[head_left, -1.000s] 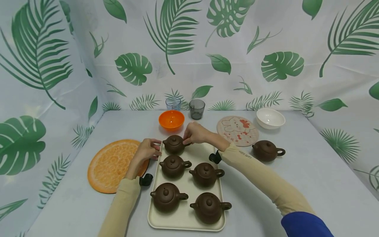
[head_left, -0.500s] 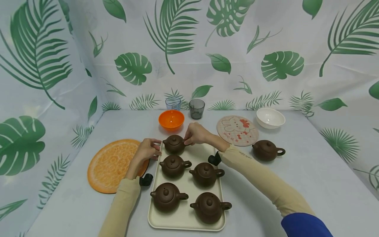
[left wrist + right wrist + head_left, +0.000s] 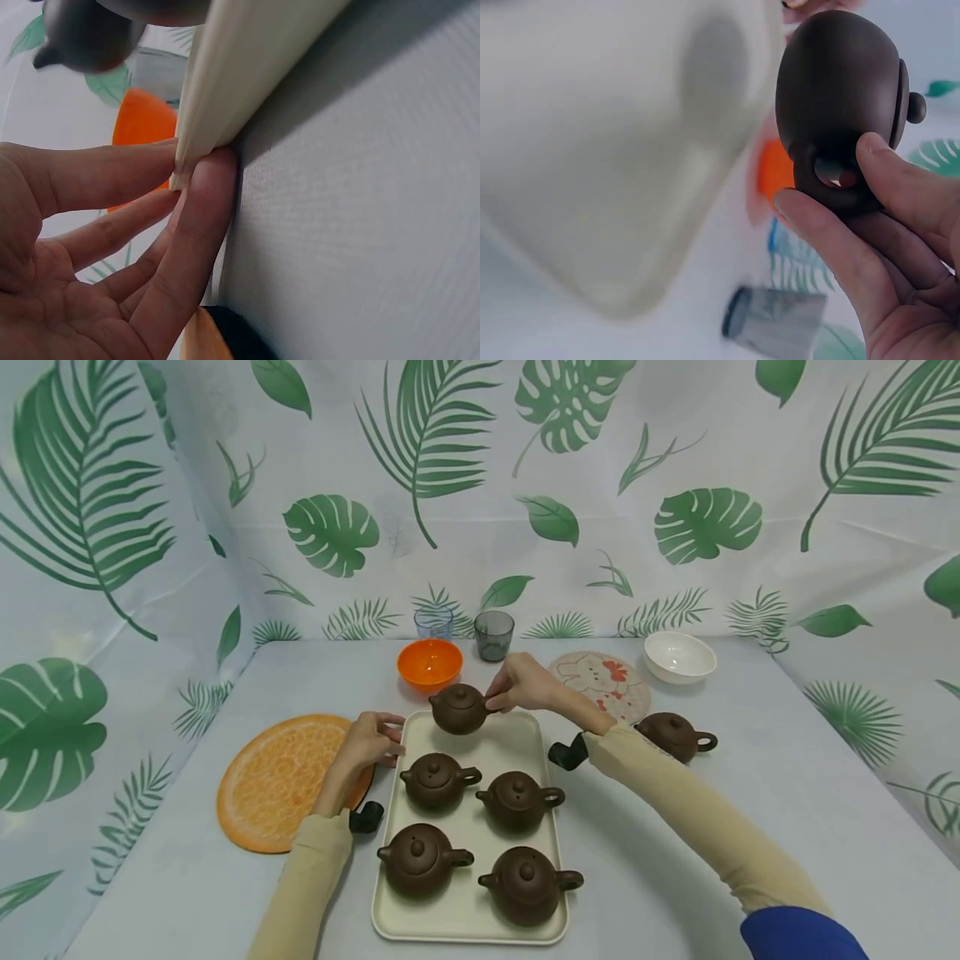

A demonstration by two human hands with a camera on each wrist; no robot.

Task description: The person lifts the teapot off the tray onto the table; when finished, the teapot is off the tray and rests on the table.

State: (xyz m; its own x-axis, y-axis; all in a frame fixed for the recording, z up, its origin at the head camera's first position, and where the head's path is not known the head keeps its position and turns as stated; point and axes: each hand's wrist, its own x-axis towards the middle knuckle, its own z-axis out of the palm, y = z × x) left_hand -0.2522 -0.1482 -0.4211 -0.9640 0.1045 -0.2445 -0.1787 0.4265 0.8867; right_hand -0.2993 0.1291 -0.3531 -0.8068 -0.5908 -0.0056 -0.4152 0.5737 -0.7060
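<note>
A cream tray (image 3: pixel 528 739) holds several brown teapots (image 3: pixel 438 779). My right hand (image 3: pixel 517 685) pinches the handle of one brown teapot (image 3: pixel 459 707), (image 3: pixel 840 105) and holds it in the air above the tray's far end. My left hand (image 3: pixel 369 739), (image 3: pixel 112 240) grips the tray's far left corner (image 3: pixel 217 112), thumb on top and fingers under the rim. One more brown teapot (image 3: pixel 673 734) stands on the table to the right of the tray.
An orange round mat (image 3: pixel 281 777) lies left of the tray, a patterned round mat (image 3: pixel 609 681) at the back right. An orange bowl (image 3: pixel 429 662), two glasses (image 3: pixel 493 633) and a white bowl (image 3: pixel 678 656) stand along the back by the leaf-print backdrop.
My right hand has lifted the far teapot off the tray and carried it up and slightly right. My left hand has stayed on the tray's corner.
</note>
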